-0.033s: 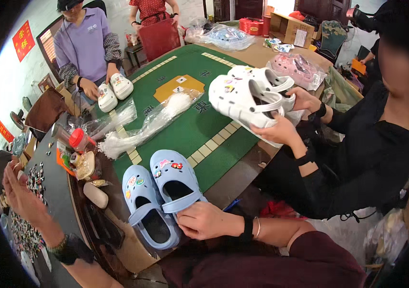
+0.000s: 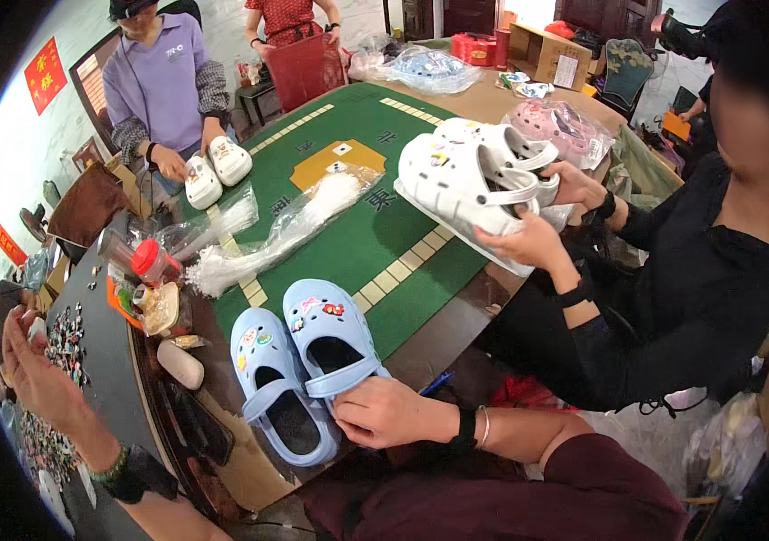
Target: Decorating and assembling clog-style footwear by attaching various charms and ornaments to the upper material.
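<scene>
A pair of light blue clogs stands side by side near the table's front corner, with colourful charms on the toes. My right hand [image 2: 375, 413] is closed around the heel of the right blue clog [image 2: 329, 320], hiding part of its strap. The left blue clog [image 2: 263, 347] stands against it. Off to the left, my left hand [image 2: 42, 374] is raised over a dark side surface strewn with small charms [image 2: 64, 343]. Its fingers are stretched upward; a small whitish spot shows by the fingertips, and I cannot tell what it is.
A co-worker at right holds white clogs [image 2: 457, 180] above the green mat [image 2: 411, 298]; another, far left, handles white clogs [image 2: 218, 171]. Bagged white strips [image 2: 285, 234], a red-lidded jar [image 2: 152, 261], a computer mouse [image 2: 180, 364] and bagged pink clogs [image 2: 556, 131] lie around.
My left hand has shifted slightly, its fingers turned a little. The co-worker's white clogs at right have tilted and moved slightly right. My right hand stays on the blue clog.
</scene>
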The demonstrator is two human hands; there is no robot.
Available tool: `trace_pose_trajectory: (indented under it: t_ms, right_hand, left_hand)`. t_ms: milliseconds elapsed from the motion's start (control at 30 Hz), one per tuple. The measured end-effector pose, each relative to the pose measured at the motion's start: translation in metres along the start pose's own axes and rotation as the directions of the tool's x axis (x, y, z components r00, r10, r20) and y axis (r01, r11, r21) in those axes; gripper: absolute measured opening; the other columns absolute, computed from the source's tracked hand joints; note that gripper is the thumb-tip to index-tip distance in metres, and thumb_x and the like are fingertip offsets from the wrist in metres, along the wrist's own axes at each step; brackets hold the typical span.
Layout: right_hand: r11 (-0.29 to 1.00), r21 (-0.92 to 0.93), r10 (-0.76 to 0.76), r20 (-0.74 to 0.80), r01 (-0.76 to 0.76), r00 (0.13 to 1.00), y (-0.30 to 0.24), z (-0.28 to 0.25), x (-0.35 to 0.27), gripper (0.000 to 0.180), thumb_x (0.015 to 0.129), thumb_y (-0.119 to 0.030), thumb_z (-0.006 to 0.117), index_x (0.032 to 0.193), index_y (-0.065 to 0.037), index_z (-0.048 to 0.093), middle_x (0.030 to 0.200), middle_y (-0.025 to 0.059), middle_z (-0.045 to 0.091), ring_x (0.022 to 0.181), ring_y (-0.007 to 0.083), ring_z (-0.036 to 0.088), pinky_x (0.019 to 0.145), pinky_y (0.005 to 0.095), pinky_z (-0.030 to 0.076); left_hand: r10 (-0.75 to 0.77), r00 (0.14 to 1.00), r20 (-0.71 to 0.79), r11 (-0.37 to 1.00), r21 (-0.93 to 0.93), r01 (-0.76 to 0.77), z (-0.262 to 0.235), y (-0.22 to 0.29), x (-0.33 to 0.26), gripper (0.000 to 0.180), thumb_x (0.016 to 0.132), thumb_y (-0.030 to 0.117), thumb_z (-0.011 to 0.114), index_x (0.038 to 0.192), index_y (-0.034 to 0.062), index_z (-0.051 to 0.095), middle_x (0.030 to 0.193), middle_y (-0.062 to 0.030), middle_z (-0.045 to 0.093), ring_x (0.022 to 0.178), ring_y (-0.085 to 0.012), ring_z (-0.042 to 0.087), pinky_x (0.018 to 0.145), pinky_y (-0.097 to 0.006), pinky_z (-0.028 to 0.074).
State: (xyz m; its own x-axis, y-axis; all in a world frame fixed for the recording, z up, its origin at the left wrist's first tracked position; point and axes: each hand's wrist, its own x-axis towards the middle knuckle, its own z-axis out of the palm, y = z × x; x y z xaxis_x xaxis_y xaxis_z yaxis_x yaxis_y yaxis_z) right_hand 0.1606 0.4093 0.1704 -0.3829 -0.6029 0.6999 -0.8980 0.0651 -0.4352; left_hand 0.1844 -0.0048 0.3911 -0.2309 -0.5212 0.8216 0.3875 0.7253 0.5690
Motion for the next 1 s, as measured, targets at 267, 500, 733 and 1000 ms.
trace_pose_trajectory:
  t_ms: [267, 500, 733, 1000]
  right_hand:
    - [0.999, 0.035, 0.000, 0.032, -0.001, 0.999, -0.005, -0.003, 0.008, 0.016, 0.077, -0.010, 0.070, 0.082, -0.003, 0.057, 0.084, 0.0128, 0.060, 0.077, 0.0322, 0.062, 0.069, 0.0419, 0.051]
    - [0.994, -0.101, 0.035, -0.035, -0.038, 0.999, -0.005, -0.004, 0.000, 0.014, 0.078, -0.012, 0.072, 0.087, -0.007, 0.063, 0.087, 0.0086, 0.066, 0.081, 0.0290, 0.066, 0.069, 0.0389, 0.054]
    - [0.992, -0.117, 0.052, 0.017, -0.050, 0.998, -0.008, -0.002, 0.002, 0.014, 0.078, -0.012, 0.072, 0.089, -0.007, 0.065, 0.091, 0.0081, 0.068, 0.083, 0.0282, 0.067, 0.071, 0.0391, 0.055]
    - [0.992, -0.104, 0.073, 0.047, -0.068, 0.996, -0.012, -0.008, 0.008, 0.012, 0.077, -0.007, 0.073, 0.086, -0.007, 0.065, 0.089, 0.0069, 0.068, 0.081, 0.0273, 0.068, 0.072, 0.0384, 0.054]
  left_hand:
    - [0.220, 0.972, 0.080, 0.948, 0.216, -0.232, -0.061, 0.061, -0.016, 0.030, 0.105, 0.009, 0.048, 0.130, -0.0028, 0.059, 0.126, -0.0134, 0.064, 0.114, -0.0221, 0.063, 0.100, -0.033, 0.051]
    - [-0.212, 0.969, 0.127, 0.868, -0.431, 0.246, -0.002, -0.002, 0.000, 0.027, 0.107, 0.016, 0.050, 0.115, -0.0083, 0.058, 0.119, -0.0182, 0.066, 0.120, -0.0265, 0.063, 0.103, -0.032, 0.050]
    - [0.142, 0.947, -0.288, 0.909, -0.342, -0.240, -0.030, 0.040, 0.070, 0.027, 0.106, 0.016, 0.051, 0.110, -0.0089, 0.061, 0.115, -0.0199, 0.069, 0.116, -0.0227, 0.065, 0.097, -0.029, 0.052]
    - [-0.035, 0.983, 0.182, 0.979, -0.191, 0.071, -0.001, 0.009, -0.008, 0.023, 0.105, 0.014, 0.055, 0.110, -0.0078, 0.060, 0.107, -0.0142, 0.068, 0.100, -0.0226, 0.069, 0.094, -0.032, 0.057]
